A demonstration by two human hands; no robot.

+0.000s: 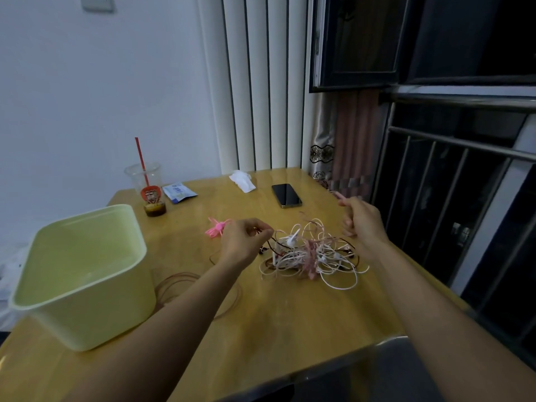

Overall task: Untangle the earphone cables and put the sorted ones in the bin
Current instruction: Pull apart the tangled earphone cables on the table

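Observation:
A tangle of white, pink and brown earphone cables (310, 253) lies in the middle of the wooden table (290, 314). My left hand (243, 239) hovers at the tangle's left edge and pinches a brown cable between thumb and fingertips. My right hand (359, 221), blurred by motion, is raised behind and to the right of the tangle with its fingers curled round a thin pink cable end. A pale green bin (43, 297) stands at the left and looks empty. A loose brown cable loop (179, 281) lies on the table beside the bin, partly under my left forearm.
A pink cable bundle (216, 229) lies behind my left hand. Farther back are a plastic cup with a red straw (149, 192), a blue packet (178, 192), a crumpled tissue (242, 181) and a phone (286, 195). A window railing (464, 175) borders the table's right side.

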